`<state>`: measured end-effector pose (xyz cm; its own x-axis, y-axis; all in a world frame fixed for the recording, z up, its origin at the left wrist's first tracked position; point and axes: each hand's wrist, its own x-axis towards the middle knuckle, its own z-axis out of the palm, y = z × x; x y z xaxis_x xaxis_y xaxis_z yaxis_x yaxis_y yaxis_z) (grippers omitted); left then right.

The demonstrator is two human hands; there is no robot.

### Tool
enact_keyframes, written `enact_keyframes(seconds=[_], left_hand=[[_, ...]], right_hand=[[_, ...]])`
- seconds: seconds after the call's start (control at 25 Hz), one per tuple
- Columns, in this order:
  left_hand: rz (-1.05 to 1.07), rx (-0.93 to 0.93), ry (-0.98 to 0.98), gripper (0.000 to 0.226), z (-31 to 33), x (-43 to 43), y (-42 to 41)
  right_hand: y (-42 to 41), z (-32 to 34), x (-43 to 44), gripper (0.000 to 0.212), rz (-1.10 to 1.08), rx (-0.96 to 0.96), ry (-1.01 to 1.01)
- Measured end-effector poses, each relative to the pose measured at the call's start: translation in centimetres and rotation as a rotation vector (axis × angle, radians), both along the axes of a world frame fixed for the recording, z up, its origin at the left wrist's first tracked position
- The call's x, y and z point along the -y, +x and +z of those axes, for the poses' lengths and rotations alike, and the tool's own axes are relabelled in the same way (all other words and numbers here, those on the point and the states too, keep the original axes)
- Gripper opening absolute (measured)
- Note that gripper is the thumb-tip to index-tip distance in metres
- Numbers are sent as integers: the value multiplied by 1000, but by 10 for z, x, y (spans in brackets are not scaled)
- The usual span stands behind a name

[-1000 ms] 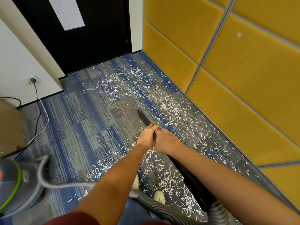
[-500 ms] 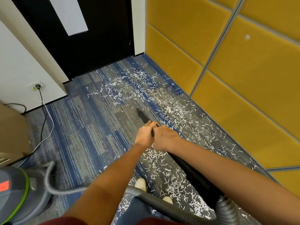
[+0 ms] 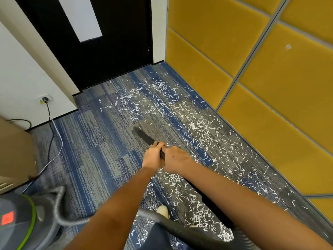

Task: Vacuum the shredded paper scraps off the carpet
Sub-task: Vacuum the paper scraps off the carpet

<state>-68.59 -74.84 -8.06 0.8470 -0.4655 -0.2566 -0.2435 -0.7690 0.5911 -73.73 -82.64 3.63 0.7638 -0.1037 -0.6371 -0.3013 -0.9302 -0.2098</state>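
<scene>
White shredded paper scraps (image 3: 191,127) lie scattered over the blue-grey carpet (image 3: 93,141), from the black door along the yellow wall down to my feet. Both hands grip a black vacuum wand (image 3: 146,137) side by side: my left hand (image 3: 153,156) on the left, my right hand (image 3: 175,159) just behind it. The wand's tip (image 3: 137,129) rests on the carpet at the left edge of the scraps. The wand's rear part runs under my right forearm to a grey ribbed hose (image 3: 173,224).
The grey vacuum canister (image 3: 16,222) with a green band stands at the bottom left. A cable (image 3: 54,134) runs from a wall socket (image 3: 45,99) across the carpet. A brown cabinet (image 3: 14,154) stands at the left. Yellow wall panels (image 3: 270,87) close the right side; a black door (image 3: 115,38) is ahead.
The view has shifted slightly, bringing the canister further into frame. The hands and wand keep nearly the same place, with the tip still at the edge of the scraps.
</scene>
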Motion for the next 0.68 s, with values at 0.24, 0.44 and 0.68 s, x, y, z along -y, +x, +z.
enact_keyframes(seconds=[0.24, 0.44, 0.68], left_hand=[[-65, -31, -64, 36, 3, 29, 9], [-166, -39, -68, 39, 7, 67, 10], [-6, -62, -96, 44, 3, 73, 19]], right_hand=[[6, 0, 14, 48, -76, -5, -83], [4, 5, 50, 48, -149, -22, -73], [18, 4, 58, 52, -22, 47, -131]])
